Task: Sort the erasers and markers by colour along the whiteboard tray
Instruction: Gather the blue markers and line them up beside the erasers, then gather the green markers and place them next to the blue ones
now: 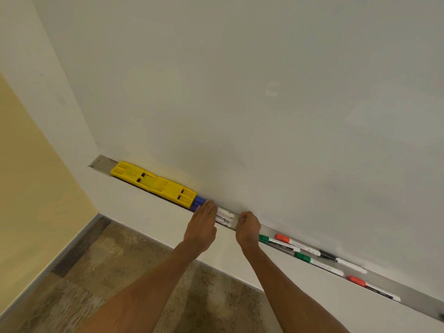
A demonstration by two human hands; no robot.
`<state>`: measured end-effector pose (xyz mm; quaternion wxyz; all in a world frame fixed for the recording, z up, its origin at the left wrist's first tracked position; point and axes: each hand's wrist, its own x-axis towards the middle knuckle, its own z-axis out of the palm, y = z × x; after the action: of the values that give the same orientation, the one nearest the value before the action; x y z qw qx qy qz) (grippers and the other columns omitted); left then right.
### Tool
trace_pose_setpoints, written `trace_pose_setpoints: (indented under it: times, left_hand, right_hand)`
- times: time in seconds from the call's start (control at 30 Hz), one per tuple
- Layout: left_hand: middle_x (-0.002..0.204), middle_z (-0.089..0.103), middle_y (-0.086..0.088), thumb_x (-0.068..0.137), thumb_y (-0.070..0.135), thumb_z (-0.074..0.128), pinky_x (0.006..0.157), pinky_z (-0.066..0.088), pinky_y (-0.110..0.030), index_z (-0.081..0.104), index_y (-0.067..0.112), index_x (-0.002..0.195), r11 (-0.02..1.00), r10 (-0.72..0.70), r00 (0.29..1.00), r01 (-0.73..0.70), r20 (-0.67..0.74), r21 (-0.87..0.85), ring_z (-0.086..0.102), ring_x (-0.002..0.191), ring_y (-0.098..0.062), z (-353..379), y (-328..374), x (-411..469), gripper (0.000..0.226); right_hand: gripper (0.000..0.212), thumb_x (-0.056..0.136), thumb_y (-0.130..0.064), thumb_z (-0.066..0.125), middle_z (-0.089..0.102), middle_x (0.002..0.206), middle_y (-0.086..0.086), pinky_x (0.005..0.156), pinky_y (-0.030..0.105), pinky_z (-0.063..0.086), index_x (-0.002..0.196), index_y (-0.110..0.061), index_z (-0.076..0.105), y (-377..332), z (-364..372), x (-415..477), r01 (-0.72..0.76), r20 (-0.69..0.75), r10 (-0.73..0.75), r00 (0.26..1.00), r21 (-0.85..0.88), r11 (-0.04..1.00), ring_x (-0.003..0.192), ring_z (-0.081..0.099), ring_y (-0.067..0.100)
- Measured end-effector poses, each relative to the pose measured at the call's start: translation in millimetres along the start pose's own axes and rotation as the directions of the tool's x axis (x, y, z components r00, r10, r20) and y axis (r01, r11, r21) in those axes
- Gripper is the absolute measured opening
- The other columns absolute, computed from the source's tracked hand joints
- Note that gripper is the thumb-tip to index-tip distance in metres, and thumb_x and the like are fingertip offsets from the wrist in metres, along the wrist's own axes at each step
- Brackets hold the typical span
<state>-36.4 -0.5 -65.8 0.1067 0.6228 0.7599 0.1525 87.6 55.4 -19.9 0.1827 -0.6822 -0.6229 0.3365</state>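
Your left grip lies flat, released, on the blue markers beside the yellow eraser at centre frame; your right grip is clenched, apparently empty. Push too hard and the markers could roll over the tray lip onto the floor.

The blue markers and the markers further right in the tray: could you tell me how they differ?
The blue markers lie paired, caps at the yellow eraser; the mixed markers lie staggered along the tray. The blue markers share one cap colour; the mixed markers show green, red and black. The left hand rests straight fingers on the blue markers; the mixed markers lie past both hands. Both groups lie lengthwise, with white barrels.
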Motion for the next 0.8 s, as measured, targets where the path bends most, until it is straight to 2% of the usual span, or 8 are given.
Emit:
trace_pose_setpoints:
  times: [0.17,0.27,0.33,0.4,0.5,0.57,0.7,0.8]
  left_hand:
    - [0.154,0.033,-0.006,0.092,0.012,0.051,0.113,0.031,-0.029,0.031,0.009,0.145,0.957,-0.003,0.996,-0.024,-0.093,-0.289,0.032,0.141,-0.021,-1,32,-3,0.057]
    - [0.14,0.05,-0.008,0.09,0.006,0.053,0.108,0.04,-0.031,0.045,0.009,0.136,0.849,-0.06,0.99,-0.018,-0.13,-0.528,0.047,0.13,-0.023,0,52,-6,0.047]
    - [0.128,0.059,-0.008,0.088,0.002,0.056,0.097,0.048,-0.028,0.053,0.008,0.128,0.735,-0.141,0.983,0.027,-0.114,-0.677,0.056,0.117,-0.023,1,63,-5,0.041]
    - [0.117,0.064,-0.008,0.084,-0.002,0.06,0.084,0.051,-0.019,0.057,0.008,0.121,0.566,-0.242,0.969,0.105,-0.044,-0.818,0.061,0.107,-0.021,2,74,-3,0.039]
    - [0.11,0.066,-0.01,0.079,-0.002,0.068,0.076,0.054,-0.016,0.061,0.01,0.113,0.168,-0.347,0.926,0.218,0.149,-0.962,0.064,0.097,-0.016,4,85,-2,0.037]
    - [0.108,0.067,-0.013,0.079,-0.002,0.07,0.075,0.055,-0.017,0.063,0.008,0.109,-0.071,-0.371,0.898,0.229,0.239,-0.971,0.065,0.095,-0.019,5,89,-2,0.033]
    - [0.115,0.066,-0.017,0.087,0.003,0.062,0.099,0.049,-0.036,0.06,0.0,0.117,-0.38,-0.362,0.856,0.226,0.369,-0.897,0.064,0.108,-0.028,7,93,-7,0.03]
    - [0.119,0.065,-0.015,0.094,0.011,0.051,0.1,0.046,-0.037,0.057,0.002,0.122,-0.494,-0.327,0.85,0.22,0.414,-0.841,0.061,0.113,-0.028,7,93,-12,0.03]
  right_hand:
    - [0.025,0.093,-0.002,0.044,0.057,0.113,0.016,0.089,0.043,0.05,0.112,-0.005,0.06,27,-37,-1,0.232,0.027,-0.234,0.972,-0.294,0.927,0.105,0.054,0.032]
    - [0.025,0.092,-0.004,0.046,0.054,0.115,0.015,0.086,0.042,0.051,0.114,-0.006,0.058,47,-59,2,0.272,0.081,-0.263,0.961,-0.431,0.86,0.108,0.051,0.031]
    - [0.023,0.093,-0.004,0.047,0.053,0.115,0.015,0.084,0.038,0.051,0.113,-0.006,0.057,59,-69,2,0.301,0.11,-0.283,0.953,-0.474,0.827,0.107,0.05,0.029]
    - [0.022,0.094,-0.003,0.045,0.052,0.115,0.014,0.082,0.036,0.051,0.113,-0.006,0.057,69,-78,2,0.319,0.126,-0.296,0.947,-0.496,0.807,0.106,0.05,0.028]
    - [0.025,0.093,-0.001,0.045,0.052,0.115,0.013,0.082,0.038,0.052,0.113,-0.007,0.057,80,-85,2,0.337,0.153,-0.302,0.941,-0.515,0.788,0.107,0.049,0.028]
    - [0.028,0.09,0.003,0.048,0.052,0.116,0.011,0.085,0.038,0.052,0.114,-0.008,0.059,84,-88,2,0.35,0.175,-0.304,0.936,-0.523,0.777,0.108,0.049,0.027]
    - [0.033,0.087,0.009,0.047,0.053,0.116,0.011,0.086,0.038,0.052,0.113,-0.008,0.06,92,-90,4,0.377,0.214,-0.311,0.926,-0.569,0.731,0.107,0.05,0.027]
    - [0.031,0.086,0.008,0.05,0.053,0.117,0.011,0.085,0.037,0.051,0.112,-0.007,0.059,94,-90,6,0.383,0.221,-0.313,0.924,-0.589,0.712,0.108,0.05,0.026]
